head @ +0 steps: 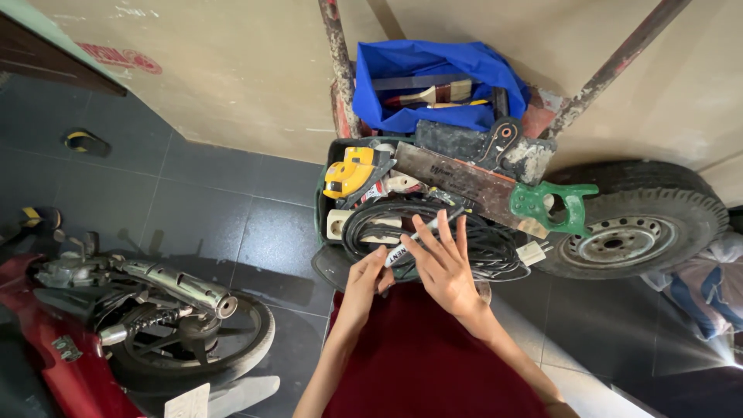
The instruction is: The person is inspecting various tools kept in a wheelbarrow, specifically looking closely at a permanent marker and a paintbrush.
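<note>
— Left hand [370,280]?
— Pinching the white marker [408,244], just over the coiled black cable [433,232] in the tool tub [320,203].
— Right hand [446,262]?
— Fingers spread wide, resting along that marker.

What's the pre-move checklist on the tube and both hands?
1. Left hand grips the white tube at its lower end: ok.
2. Right hand has a hold: not ok, fingers spread flat over the tube.
3. Tube cap state: cannot tell, tip hidden.
4. Black cable coil free of the tube: cannot tell, it lies directly beneath.
5. Green-handled saw away from both hands: ok.
6. Tool bin steady: cannot tell.
</note>
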